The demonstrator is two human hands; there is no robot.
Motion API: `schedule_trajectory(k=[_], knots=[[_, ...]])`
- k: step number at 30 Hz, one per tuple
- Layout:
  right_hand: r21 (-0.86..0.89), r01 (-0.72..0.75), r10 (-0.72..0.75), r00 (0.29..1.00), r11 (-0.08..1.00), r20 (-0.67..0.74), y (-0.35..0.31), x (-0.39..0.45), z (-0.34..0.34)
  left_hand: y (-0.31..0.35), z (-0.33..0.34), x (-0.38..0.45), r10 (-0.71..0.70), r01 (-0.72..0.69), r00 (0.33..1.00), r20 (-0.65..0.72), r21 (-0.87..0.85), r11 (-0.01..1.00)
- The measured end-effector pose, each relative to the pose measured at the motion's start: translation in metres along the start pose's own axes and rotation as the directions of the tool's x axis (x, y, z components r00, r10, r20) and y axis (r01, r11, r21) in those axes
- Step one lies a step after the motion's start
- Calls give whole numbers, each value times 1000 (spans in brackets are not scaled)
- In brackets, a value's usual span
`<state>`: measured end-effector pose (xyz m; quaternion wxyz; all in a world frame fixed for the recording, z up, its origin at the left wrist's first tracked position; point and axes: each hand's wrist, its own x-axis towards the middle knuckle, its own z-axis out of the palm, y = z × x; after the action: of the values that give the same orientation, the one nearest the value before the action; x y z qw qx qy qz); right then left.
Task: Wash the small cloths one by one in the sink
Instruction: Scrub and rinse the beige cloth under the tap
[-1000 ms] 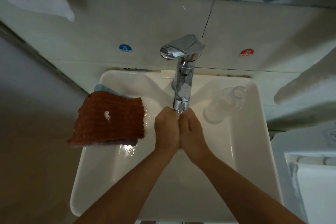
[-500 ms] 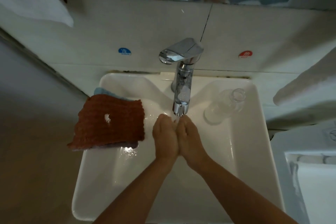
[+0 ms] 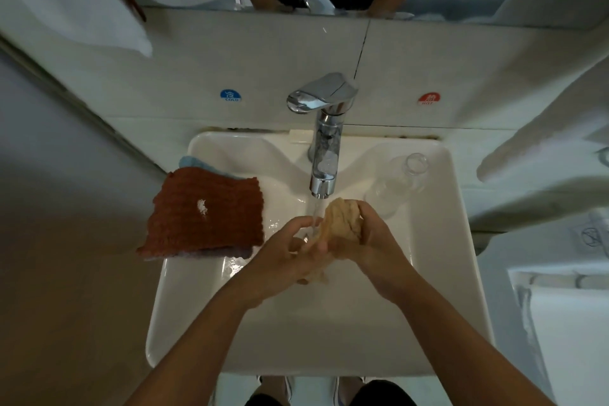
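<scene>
Holding a bunched tan cloth (image 3: 342,221) over the sink (image 3: 329,339), the right hand (image 3: 372,241) grips its upper part just right of the tap's (image 3: 324,155) stream, while the left hand (image 3: 293,257) curls around its lower end. The cloth's length runs from the stream toward the person; the red cloth (image 3: 204,211) waits nearer the left hand.

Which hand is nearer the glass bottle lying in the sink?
Right. The right hand, gripping the beige cloth, sits just beside the glass bottle at its lower left. The left hand is farther off, beyond the water stream.
</scene>
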<state>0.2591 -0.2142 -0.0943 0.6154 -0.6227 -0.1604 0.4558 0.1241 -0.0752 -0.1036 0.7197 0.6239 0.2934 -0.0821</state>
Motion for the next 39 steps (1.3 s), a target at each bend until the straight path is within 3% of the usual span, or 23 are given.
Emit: schedule_trajectory(k=[4,7,9,13,16,18,21,25,27,31,32,34,36,39], knots=[[52,58,-56,998,997,-39,-10,1,-1,1,10,3,-62,60,997,-37,-50,997],[117,78,-79,997,990,0,-10,-1,-5,-9,4,-1,-92,90,996,7,-295,951],[209,35,-49,997,977,64,-9,-3,-7,-14,4,-2,-122,133,991,55,-501,855],[273,-45,2,988,961,156,-4,-5,-6,-15,16,6,-271,110,956,-114,-714,691],[199,-44,33,998,979,62,-1,-2,-1,-12,18,12,-374,109,921,-110,-849,517],[95,-45,48,998,994,-35,1,2,2,-13,19,14,-393,105,913,-107,-871,480],[61,-48,59,981,997,-183,3,11,5,-14,22,12,-260,44,960,-105,-860,509],[190,-53,105,955,980,-276,3,19,8,-16,18,4,11,-71,995,-100,-623,779],[257,-94,153,964,962,-218,4,20,5,-15,17,3,19,-79,993,-118,-529,845],[351,-158,114,983,923,141,7,15,-4,-11,11,5,-105,-16,952,-286,-392,920],[295,-137,103,987,946,126,10,14,-4,-11,10,6,-153,28,948,-279,-405,914],[-46,-64,62,997,997,-52,17,14,0,-10,10,8,-268,134,940,-209,-498,857],[-404,5,-82,982,915,-173,24,16,8,-10,12,9,-338,218,933,-125,-552,805],[-555,86,-238,949,827,-207,28,24,14,-12,17,11,-396,301,918,-24,-608,734]])
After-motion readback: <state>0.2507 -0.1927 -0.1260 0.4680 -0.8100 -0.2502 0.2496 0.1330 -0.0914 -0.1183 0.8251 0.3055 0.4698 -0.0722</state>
